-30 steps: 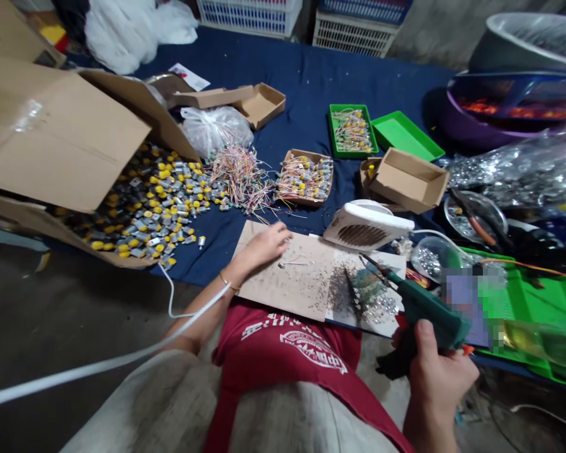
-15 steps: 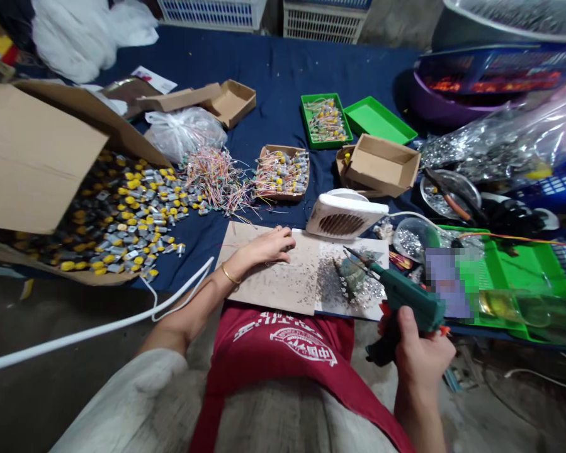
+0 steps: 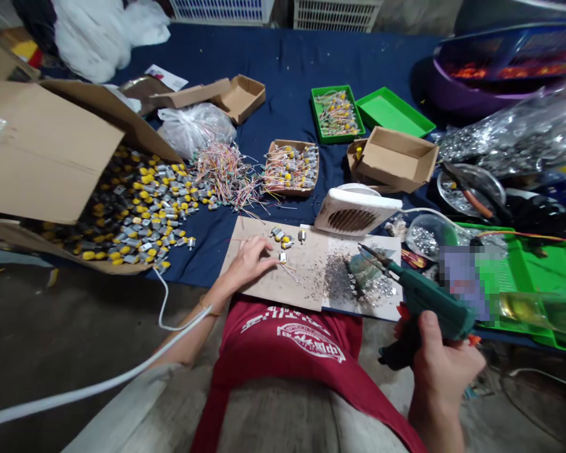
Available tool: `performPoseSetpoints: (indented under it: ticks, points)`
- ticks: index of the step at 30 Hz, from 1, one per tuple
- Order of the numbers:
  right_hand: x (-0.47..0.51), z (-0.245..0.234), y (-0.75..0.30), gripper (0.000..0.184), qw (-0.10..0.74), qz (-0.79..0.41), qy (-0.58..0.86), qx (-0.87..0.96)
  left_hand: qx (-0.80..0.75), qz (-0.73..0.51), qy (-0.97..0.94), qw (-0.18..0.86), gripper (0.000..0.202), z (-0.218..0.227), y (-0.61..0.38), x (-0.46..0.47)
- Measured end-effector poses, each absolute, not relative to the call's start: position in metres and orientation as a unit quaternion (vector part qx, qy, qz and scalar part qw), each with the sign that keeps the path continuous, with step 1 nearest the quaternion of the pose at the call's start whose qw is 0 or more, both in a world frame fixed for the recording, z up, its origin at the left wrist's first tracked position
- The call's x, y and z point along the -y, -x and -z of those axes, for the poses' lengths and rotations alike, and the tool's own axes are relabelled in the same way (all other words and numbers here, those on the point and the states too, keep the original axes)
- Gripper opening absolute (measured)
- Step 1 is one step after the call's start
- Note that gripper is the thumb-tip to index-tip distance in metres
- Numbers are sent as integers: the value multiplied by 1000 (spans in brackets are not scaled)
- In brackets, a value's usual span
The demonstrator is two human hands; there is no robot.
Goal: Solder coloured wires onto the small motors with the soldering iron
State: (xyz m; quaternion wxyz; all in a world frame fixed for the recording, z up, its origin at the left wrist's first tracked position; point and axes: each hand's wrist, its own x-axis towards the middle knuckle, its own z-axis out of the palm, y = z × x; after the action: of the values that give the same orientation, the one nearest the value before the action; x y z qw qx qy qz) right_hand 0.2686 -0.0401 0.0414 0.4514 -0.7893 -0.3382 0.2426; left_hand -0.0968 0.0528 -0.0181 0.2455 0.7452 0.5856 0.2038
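My left hand (image 3: 252, 263) rests over the cardboard work board (image 3: 264, 288), fingers curled but apart. Its thumb touches a small silver motor (image 3: 283, 258), beside which thin wires (image 3: 290, 274) lie on the board. Beyond the fingertips are several more small motors with yellow ends (image 3: 283, 238), and one stands apart (image 3: 302, 235). Gripped in my right hand (image 3: 446, 362) is a green soldering gun (image 3: 436, 302). Its pointed metal tip hangs above a dull greenish pad (image 3: 365, 270) strewn with solder bits.
An open carton (image 3: 51, 157) spills motors on the left, next to a heap of wires (image 3: 226, 173). A white fan unit (image 3: 353, 211) stands behind the board. Wired motors fill a small cardboard tray (image 3: 292, 167) and a green tray (image 3: 337, 113). A white cable (image 3: 98, 390) crosses my left forearm.
Several motors now lie on the board where only my left hand was. That hand has drawn back slightly left and down, with its fingers opened. The soldering gun stays in my right hand.
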Motion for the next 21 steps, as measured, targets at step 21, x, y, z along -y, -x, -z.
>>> performPoseSetpoints:
  ticks: [21]
  points:
    - [42, -43, -260, 60, 494, -265, 771, 303, -665, -112, -717, 177, 17, 18, 43, -38]
